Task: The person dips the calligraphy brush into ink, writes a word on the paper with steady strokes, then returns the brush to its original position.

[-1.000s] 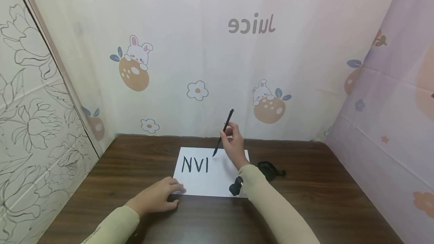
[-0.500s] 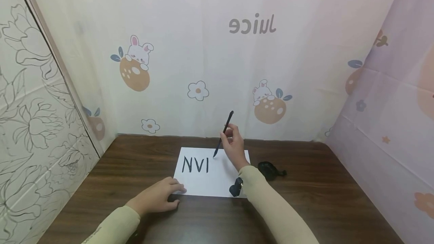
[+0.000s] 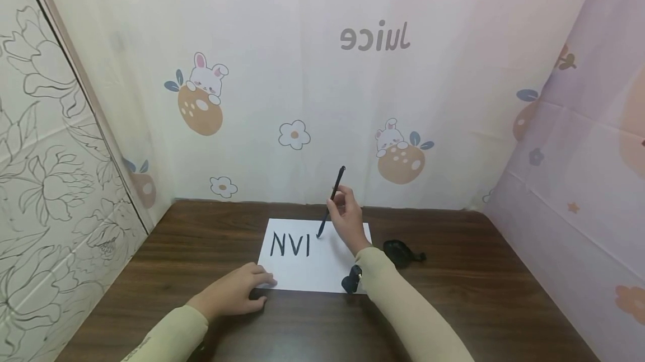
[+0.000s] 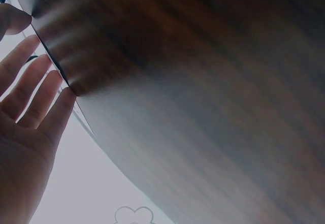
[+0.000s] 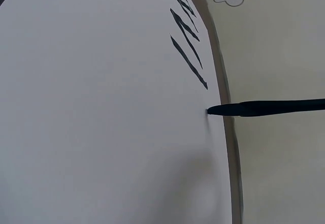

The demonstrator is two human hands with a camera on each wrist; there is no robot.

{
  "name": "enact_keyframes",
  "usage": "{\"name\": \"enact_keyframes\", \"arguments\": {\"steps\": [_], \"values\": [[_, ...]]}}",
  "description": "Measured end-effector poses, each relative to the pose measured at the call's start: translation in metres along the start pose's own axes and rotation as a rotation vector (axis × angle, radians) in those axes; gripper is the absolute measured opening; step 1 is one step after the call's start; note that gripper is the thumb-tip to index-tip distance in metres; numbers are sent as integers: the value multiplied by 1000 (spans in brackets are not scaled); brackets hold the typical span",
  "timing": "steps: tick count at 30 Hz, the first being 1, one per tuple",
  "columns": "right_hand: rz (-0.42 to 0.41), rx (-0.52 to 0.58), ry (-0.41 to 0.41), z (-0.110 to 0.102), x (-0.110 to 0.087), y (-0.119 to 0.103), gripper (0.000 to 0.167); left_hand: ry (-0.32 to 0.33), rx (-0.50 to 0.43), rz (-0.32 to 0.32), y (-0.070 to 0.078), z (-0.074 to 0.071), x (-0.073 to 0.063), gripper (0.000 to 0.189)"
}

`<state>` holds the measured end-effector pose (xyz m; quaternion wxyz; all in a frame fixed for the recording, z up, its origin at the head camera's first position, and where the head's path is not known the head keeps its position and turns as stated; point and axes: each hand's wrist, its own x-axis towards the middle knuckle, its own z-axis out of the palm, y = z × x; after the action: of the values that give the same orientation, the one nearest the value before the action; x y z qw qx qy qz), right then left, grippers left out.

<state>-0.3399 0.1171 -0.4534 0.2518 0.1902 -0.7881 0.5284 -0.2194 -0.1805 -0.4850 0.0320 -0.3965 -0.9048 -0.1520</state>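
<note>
A thin black writing brush [image 3: 337,183] is pinched between the thumb and fingers of my right hand [image 3: 349,217], tilted with its top end up and to the right. Its tip meets the white paper [image 3: 312,275] just right of the black letters "NVI" [image 3: 290,244]. In the right wrist view the brush [image 5: 269,107] has its tip at the paper beside the dark strokes; the hand itself is out of that view. My left hand [image 3: 237,290] rests with extended fingers on the paper's near left corner. The left wrist view shows those fingers [image 4: 40,99] spread and holding nothing.
A small black dish-like object [image 3: 398,253] with a narrow end lies right of the paper on the brown wooden table [image 3: 201,239]. A black device [image 3: 351,280] sits at the right wrist, over the paper. Printed curtains [image 3: 302,82] stand behind the table and at its sides.
The brush tip has moved slightly down towards the near side, with a small dark mark now at it. The left hand has stayed in place.
</note>
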Motion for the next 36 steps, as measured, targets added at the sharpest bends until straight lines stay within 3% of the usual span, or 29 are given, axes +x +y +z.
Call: {"name": "enact_keyframes", "arguments": {"steps": [30, 36], "values": [[-13, 12, -35, 1, -8, 4, 34, -10, -6, -12, -1, 0, 0, 31], [-21, 14, -38, 1, -8, 3, 34, 16, -3, 13, 0, -1, 0, 30]]}}
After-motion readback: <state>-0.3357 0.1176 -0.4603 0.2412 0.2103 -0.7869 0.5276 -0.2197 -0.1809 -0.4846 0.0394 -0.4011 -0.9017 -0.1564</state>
